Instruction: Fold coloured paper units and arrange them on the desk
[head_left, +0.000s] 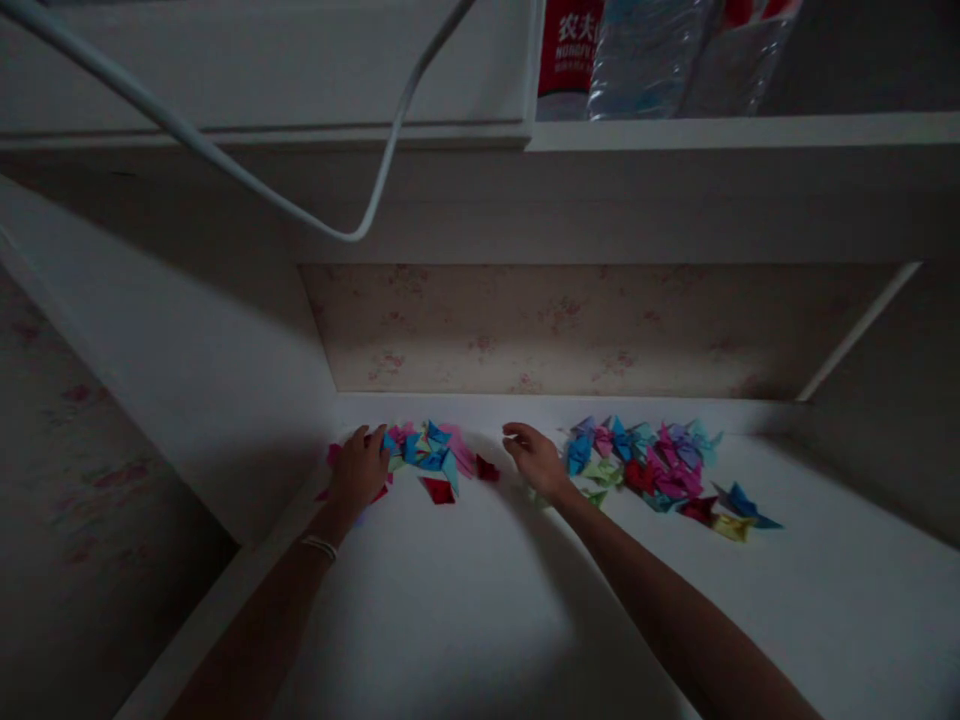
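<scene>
Small colourful folded papers, apparently origami cranes, lie in two groups on a white surface [465,600]. My left hand [361,468] rests over the left edge of the left group, fingers spread, touching or just above the papers. Blue folded papers [429,447], a pink paper [457,450] and a red folded paper [439,490] lie to its right. My right hand [536,460] hovers between the groups, fingers loosely curved, with nothing visible in it. Near its fingertips is a small dark red paper [487,468]. To its right lies the other group, including magenta cranes [673,465].
A white cable [352,236] hangs in front at the upper left. Above is a shelf [742,132] holding plastic-wrapped bottles [645,60]. Floral wallpaper [562,330] covers the back, and a white side panel [172,350] stands at left.
</scene>
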